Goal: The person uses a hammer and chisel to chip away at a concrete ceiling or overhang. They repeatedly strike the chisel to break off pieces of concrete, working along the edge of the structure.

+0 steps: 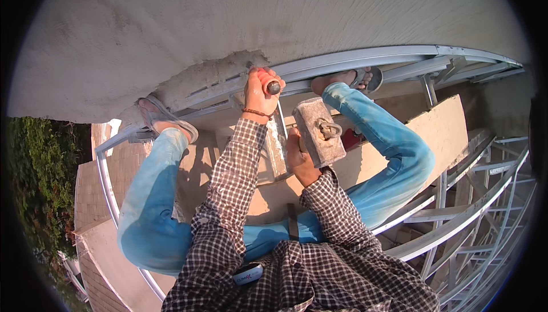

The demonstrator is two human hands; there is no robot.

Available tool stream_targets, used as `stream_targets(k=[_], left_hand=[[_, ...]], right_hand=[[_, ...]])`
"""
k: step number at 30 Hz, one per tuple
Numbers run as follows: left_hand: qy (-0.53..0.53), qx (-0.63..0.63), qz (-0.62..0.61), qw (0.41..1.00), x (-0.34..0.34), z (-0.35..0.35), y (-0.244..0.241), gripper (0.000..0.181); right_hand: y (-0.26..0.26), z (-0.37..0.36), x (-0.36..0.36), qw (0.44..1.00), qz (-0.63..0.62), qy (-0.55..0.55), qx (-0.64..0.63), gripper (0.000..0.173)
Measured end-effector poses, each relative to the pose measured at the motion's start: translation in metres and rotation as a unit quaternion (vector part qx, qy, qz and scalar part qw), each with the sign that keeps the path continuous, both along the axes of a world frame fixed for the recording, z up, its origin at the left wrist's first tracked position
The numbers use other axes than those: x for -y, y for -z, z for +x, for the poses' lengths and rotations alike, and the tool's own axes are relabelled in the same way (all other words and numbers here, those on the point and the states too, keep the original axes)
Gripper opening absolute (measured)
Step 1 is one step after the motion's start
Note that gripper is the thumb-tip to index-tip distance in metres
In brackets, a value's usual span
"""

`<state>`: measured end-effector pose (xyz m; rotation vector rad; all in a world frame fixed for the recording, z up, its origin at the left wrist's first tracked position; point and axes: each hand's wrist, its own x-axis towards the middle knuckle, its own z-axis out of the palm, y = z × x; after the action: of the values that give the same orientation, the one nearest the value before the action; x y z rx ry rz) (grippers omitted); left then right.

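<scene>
My left hand (262,94) is closed around the red grip of a chisel (269,82), whose struck end faces the camera. The chisel's far end meets the chipped lower edge of the plastered wall (231,64). Right of it, my right hand (302,158) grips a club hammer, mostly hidden behind the steel hammer head (319,132). The hammer head hangs apart from the chisel, below and to its right. Part of a red thing (353,139) shows behind the hammer head; what it is I cannot tell.
A metal frame rail (359,58) runs along the wall, with my sandalled feet on either side of my hands. More curved metal framing (458,235) stands at the lower right. A drop with tiled roofing (92,196) and trees (43,175) lies at the left.
</scene>
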<state>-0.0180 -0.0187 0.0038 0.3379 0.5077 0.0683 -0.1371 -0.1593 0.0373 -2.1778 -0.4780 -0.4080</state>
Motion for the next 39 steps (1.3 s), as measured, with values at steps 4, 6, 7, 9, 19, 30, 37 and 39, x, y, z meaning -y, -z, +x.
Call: stream_targets(k=[4,6,7,9,19,30,37,39], left_hand=[[0.062,0.025,0.025,0.997,-0.025,-0.002,0.017,0.038],[0.017,0.016,0.037,0.999,-0.027,0.004,0.02,0.035],[0.007,0.022,0.038,0.999,-0.025,0.006,0.016,0.033],[-0.014,0.026,0.04,0.999,-0.02,0.003,0.011,0.029],[0.025,-0.064,0.122,0.99,-0.016,0.012,0.016,0.041],[-0.033,-0.06,0.056,0.996,-0.008,0.014,0.012,0.032],[0.052,-0.058,0.092,0.993,-0.029,0.018,0.027,0.043],[0.057,-0.059,0.066,0.994,-0.028,0.017,0.027,0.041]], right_hand=[[0.004,0.002,-0.018,0.928,0.206,-0.016,-0.309,0.02],[-0.02,-0.007,-0.01,0.924,0.233,-0.014,-0.304,0.02],[-0.029,-0.014,-0.004,0.913,0.301,0.005,-0.274,0.016],[-0.068,-0.019,0.009,0.879,0.418,-0.015,-0.23,0.009],[0.043,0.011,-0.028,0.937,0.182,-0.019,-0.299,0.012],[-0.093,0.02,0.021,0.798,0.586,-0.125,0.067,0.018],[0.03,0.013,-0.03,0.923,0.237,-0.015,-0.303,0.018],[0.013,0.007,-0.021,0.906,0.26,-0.014,-0.334,0.018]])
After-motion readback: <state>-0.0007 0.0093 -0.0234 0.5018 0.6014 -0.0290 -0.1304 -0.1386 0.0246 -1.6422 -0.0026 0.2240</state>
